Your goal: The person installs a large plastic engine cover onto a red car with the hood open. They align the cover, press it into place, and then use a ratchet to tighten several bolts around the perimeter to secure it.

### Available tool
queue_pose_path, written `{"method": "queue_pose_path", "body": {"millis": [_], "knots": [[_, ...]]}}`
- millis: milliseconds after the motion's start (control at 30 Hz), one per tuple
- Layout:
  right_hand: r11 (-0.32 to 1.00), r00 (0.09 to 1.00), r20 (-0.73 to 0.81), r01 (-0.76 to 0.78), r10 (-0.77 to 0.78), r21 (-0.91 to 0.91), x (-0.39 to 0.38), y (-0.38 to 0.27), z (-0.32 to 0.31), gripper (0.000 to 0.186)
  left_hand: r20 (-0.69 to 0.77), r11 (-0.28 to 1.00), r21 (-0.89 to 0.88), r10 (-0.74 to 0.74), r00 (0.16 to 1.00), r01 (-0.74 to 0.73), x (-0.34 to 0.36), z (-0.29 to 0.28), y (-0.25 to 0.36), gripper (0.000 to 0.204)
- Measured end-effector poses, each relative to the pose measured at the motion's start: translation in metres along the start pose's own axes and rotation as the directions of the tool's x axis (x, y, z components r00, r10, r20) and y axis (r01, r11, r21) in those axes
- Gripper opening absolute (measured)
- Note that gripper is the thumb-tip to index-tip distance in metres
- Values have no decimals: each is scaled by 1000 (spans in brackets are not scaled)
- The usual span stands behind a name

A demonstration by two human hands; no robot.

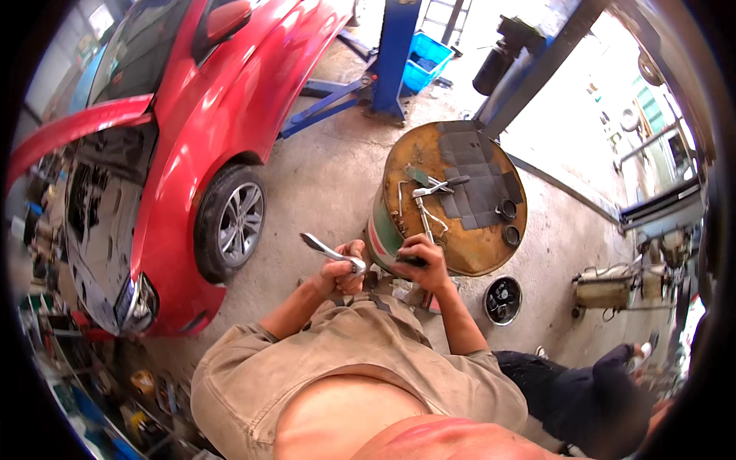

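Note:
My left hand (343, 274) is closed around the head end of a silver ratchet wrench (328, 250), whose dark-gripped handle points up and to the left. To its right, my right hand (429, 264) is curled around a small dark object (410, 261), too hidden to name. That hand is by the near edge of a rusty-topped drum (483, 257). A silver wrench with a crosspiece (423, 211) lies on the drum, its lower end close to my right fingers. More hand tools (438, 184) rest behind it.
A red car (172, 184) with its hood raised stands at left, near a blue lift post (395, 61). Dark cardboard (468, 165) and two black rings (506, 208) lie on the drum. Right of the drum is a round pan of parts (503, 300). Another person (586, 391) is at lower right.

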State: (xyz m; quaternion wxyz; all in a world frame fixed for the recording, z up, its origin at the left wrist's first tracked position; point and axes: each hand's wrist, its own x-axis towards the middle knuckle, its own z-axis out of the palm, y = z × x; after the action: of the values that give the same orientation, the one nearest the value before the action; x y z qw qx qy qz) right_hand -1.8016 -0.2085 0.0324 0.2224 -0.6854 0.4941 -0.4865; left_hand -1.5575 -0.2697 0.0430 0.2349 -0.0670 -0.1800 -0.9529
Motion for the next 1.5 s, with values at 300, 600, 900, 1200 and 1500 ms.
{"method": "queue_pose_path", "body": {"millis": [300,600,900,1200,1500], "knots": [[711,901,-169,-421,400,-564,-32,217,-71,25,-563,966,152,-90,821,210,-26,13,-12,14],[786,968,-238,-203,73,-583,-15,209,-21,27,-651,978,202,171,739,-48,-76,20,9,21],[960,922,284,224,-265,169,56,-65,221,53,-579,978,76,202,790,-195,-154,26,35,44],[869,733,512,223,-448,441,50,-176,410,37,-511,974,134,228,829,-185,-346,55,78,47],[925,757,626,-80,-187,372,26,-243,581,12,-632,902,280,432,643,-330,-508,75,93,34]]}}
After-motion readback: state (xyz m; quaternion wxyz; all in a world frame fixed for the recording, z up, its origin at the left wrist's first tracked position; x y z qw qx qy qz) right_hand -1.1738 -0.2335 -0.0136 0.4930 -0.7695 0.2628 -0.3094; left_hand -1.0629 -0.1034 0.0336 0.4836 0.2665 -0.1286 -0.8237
